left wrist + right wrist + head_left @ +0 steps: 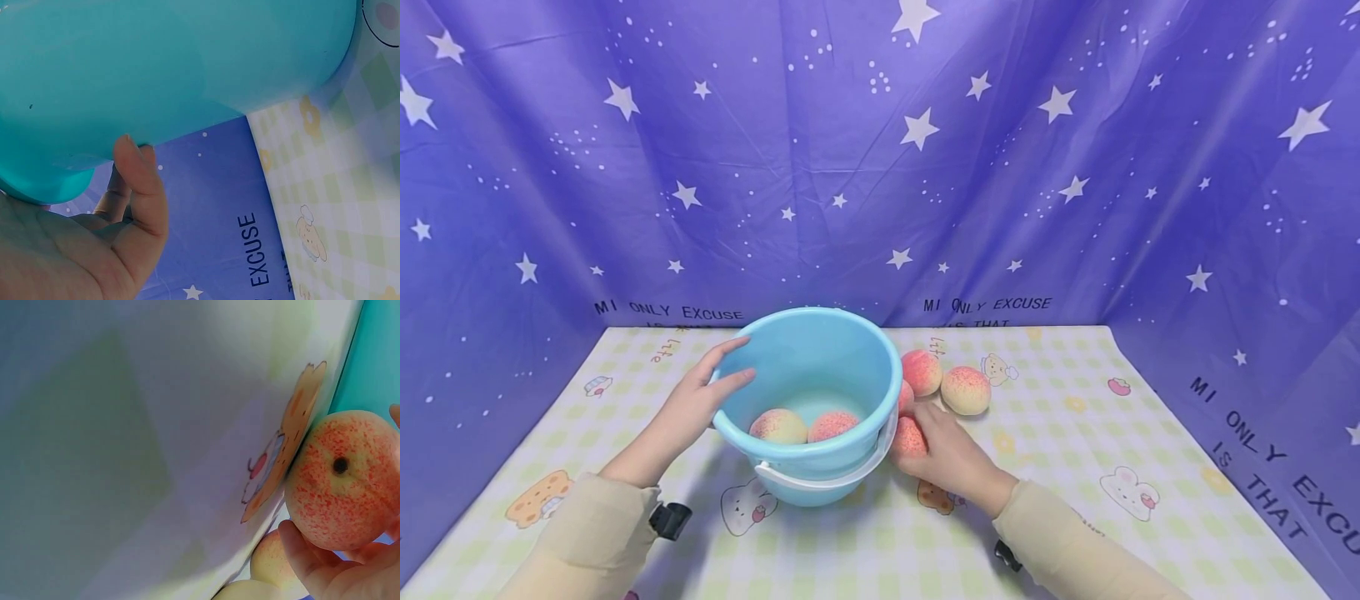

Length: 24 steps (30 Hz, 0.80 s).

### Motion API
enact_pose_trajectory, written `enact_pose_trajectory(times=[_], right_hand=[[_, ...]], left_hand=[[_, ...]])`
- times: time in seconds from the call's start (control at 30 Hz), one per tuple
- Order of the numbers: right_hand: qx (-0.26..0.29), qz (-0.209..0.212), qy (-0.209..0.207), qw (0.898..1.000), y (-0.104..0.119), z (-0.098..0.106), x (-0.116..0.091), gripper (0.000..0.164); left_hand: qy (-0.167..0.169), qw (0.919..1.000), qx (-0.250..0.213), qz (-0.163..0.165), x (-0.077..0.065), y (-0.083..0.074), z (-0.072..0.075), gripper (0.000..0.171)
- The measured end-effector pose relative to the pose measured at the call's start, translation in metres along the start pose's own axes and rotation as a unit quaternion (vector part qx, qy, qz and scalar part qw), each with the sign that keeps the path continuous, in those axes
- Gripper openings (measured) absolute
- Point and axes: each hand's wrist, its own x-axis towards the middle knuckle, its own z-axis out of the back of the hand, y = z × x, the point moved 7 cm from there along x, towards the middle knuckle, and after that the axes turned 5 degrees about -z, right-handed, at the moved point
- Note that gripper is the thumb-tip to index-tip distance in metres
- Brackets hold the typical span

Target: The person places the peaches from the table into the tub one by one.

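Two peaches lie inside the light blue bucket, side by side on the near part of its floor: a paler, yellowish peach point(777, 426) at left and a redder peach point(832, 426) at right. Container: bucket point(808, 354), located near the middle of the table, mouth uncovered. The white handle point(829, 481) is lowered against the near outer wall.

Left hand point(692, 408): clamped on the bucket at the left rim. Two digits reach over the edge; the left wrist view shows other fingers against the outer wall.

Right hand point(951, 454): well apart from the left, curled round a speckled red peach point(908, 438) just outside the bucket's right wall. The right wrist view shows the dark stem pit of this fruit. Whether it bears on the tablecloth point(1045, 533), I cannot tell.

Outside the container, right side: three further peaches. One, a partly hidden peach point(906, 397), sits between bucket and right hand; behind it is a pinkish peach point(922, 372), and to the right of that a yellow-and-red peach point(966, 390).
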Motion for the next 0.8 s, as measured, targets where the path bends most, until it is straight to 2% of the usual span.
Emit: enact_pose_trajectory(times=[0.17, 0.4, 0.8], right_hand=[[-0.001, -0.005, 0.013, 1.000, 0.0006, -0.0029, -0.0003, 0.059], [-0.015, -0.006, 0.033, 0.999, -0.0005, -0.0077, -0.0014, 0.069], [-0.021, 0.003, 0.049, 0.999, 0.0014, -0.0100, -0.0020, 0.073]], left_hand=[[-0.001, 1.0000, -0.001, -0.001, -0.0001, -0.0003, 0.0000, 0.065], [-0.001, 1.0000, -0.001, 0.000, -0.0004, -0.0004, 0.0002, 0.065], [0.002, 1.0000, -0.005, 0.000, 0.0001, 0.0004, -0.0002, 0.065]])
